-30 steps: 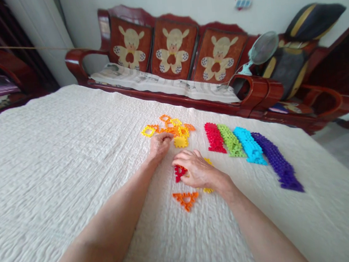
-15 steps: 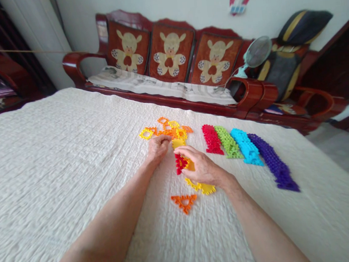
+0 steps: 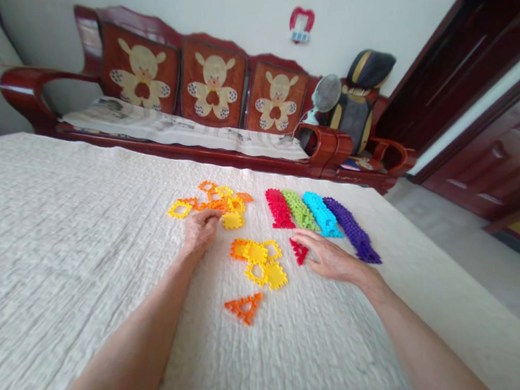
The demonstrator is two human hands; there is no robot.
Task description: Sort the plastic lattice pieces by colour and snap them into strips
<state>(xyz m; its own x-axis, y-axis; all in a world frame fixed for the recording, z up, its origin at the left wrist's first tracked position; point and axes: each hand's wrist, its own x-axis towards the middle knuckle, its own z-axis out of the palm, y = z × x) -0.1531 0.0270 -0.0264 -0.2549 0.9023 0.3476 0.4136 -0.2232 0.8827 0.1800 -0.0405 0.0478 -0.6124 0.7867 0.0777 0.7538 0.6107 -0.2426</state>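
Note:
My right hand [image 3: 328, 256] holds a small red triangular building piece [image 3: 299, 251] between thumb and fingers, just in front of the row of red pieces [image 3: 278, 208]. My left hand [image 3: 201, 230] is closed, its fingertips at the edge of a loose pile of orange and yellow toothed pieces [image 3: 215, 205]. Whatever its fingers grip, if anything, is hidden. Beside those fingertips lies a solid yellow square piece [image 3: 234, 221]. Between my hands is a cluster of yellow and orange pieces [image 3: 256, 253], and nearer to me rests an orange triangle piece [image 3: 245, 308].
Green pieces [image 3: 300, 209], light blue pieces [image 3: 320, 213] and purple pieces [image 3: 351, 229] lie in slanted rows at the right. Everything rests on a white quilted cover [image 3: 84, 236]. Behind stand a wooden sofa [image 3: 47, 86] and a small fan [image 3: 326, 93].
My right hand has carried the red triangle rightward, away from the yellow cluster, to the front of the red row. My left hand stays by the pile. The view has turned right.

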